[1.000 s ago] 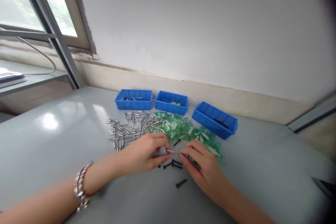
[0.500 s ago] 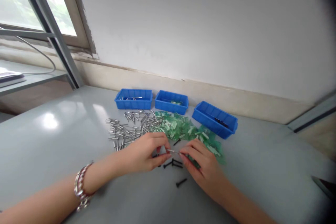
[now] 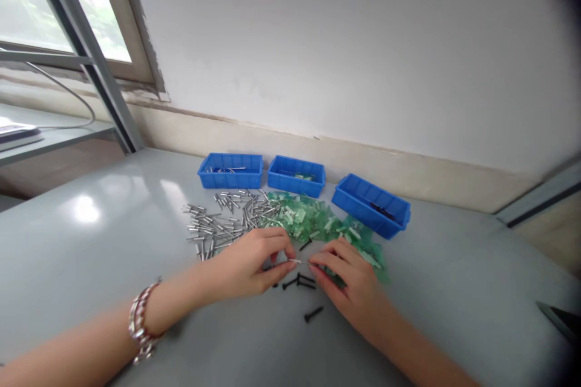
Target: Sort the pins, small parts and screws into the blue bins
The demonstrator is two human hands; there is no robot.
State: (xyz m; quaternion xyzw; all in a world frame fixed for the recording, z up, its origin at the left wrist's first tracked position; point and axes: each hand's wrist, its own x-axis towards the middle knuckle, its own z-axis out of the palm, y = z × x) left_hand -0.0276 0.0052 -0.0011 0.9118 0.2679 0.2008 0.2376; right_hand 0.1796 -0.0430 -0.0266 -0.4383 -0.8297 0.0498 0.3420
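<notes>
Head view: left hand (image 3: 254, 261) and right hand (image 3: 348, 275) pinch opposite ends of slim silver metal rivet (image 3: 299, 262), likely steadying it; black pointed screws (image 3: 313, 314) nearby.

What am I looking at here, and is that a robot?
No robot here: these are a person's own two bare hands. The camera is worn on that person's head, looking forward and down. The left hand and the right hand hold a thin silvery pin between them. On the grey table lie many metal pins, a heap of green see-through pieces, perhaps little bags, and some black screws. Behind them stand three blue bins with a few small things inside.
</notes>
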